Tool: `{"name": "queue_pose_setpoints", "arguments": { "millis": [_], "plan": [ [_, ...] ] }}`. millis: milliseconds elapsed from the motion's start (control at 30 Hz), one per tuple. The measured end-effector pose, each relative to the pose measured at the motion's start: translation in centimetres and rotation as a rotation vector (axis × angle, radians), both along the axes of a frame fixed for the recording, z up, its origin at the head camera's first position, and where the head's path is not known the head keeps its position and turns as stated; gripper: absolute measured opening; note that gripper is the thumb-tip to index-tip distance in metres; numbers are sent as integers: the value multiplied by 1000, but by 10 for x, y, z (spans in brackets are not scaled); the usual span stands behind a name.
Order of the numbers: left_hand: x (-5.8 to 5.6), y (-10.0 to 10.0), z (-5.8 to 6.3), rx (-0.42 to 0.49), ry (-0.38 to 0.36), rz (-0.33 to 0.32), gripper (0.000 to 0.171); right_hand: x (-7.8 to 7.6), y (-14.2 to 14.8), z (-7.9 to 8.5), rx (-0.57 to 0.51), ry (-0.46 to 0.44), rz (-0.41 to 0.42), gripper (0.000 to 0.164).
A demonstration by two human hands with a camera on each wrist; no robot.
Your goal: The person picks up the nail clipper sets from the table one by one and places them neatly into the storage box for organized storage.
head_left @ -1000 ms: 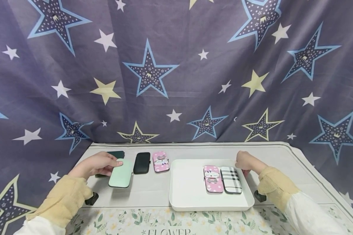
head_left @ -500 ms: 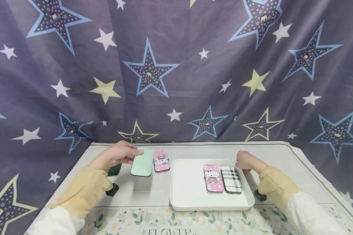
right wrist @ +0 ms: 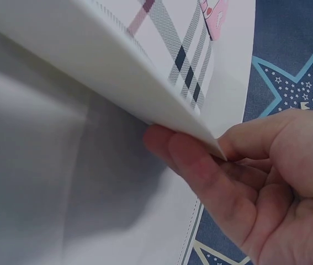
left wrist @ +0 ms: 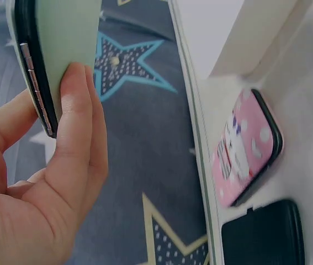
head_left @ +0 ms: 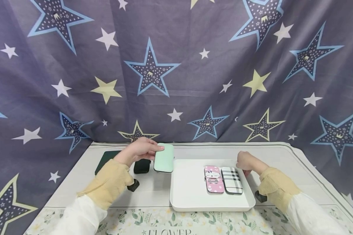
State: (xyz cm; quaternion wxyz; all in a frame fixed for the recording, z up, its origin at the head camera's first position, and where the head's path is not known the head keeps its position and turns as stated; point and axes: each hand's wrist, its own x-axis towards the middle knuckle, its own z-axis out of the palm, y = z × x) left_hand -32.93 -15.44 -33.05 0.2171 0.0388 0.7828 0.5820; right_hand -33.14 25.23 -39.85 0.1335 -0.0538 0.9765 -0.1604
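Note:
My left hand [head_left: 142, 150] pinches a mint-green hard case [head_left: 163, 158] between thumb and fingers, held up just left of the white tray [head_left: 182, 199]. A metal hinge runs along the case's dark edge in the left wrist view. My right hand [head_left: 247, 161] grips the tray's far right corner, thumb inside and fingers beneath the rim in the right wrist view. Inside the tray, a pink cat-print case [head_left: 214, 179] lies beside a white plaid case [head_left: 231, 180]. Below the held case, a second pink case [left wrist: 244, 149] rests on the table, hidden in the head view.
A black case [head_left: 142, 166] lies behind my left wrist, partly covered by the hand. Farther left is a dark green case [head_left: 106, 160], partly behind the arm. A star-print curtain [head_left: 176, 81] hangs at the table's back edge. A floral cloth strip [head_left: 153, 218] runs along the front.
My left hand has carried the mint-green case rightward, from beside the dark green case past the black one to the tray's left edge. The right hand stays on the tray corner.

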Motion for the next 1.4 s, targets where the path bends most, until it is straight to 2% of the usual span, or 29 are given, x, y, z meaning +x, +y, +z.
{"name": "queue_pose_setpoints", "arguments": {
  "millis": [133,300,567,733,967,1133,1400],
  "plan": [
    [-4,17,-9,-7,2,-10,39,0,0,0,-3,-2,-4,17],
    [-5,41,-23,6,-25,12,33,-1,0,-1,8,0,-7,17],
    [-3,67,-45,19,-79,49,54,1,-2,1,14,2,-10,19],
    [-5,77,-53,11,-75,54,57,1,-1,1,4,-9,-13,19],
    [-6,91,-64,-1,-38,55,33,-1,-1,1,6,-13,-13,19],
    [-3,101,-72,-34,-27,28,19,-1,-2,1,6,-16,-14,19],
    [3,113,-82,-109,0,15,14,-2,-2,0,-5,-19,-31,20]
  ]
}}
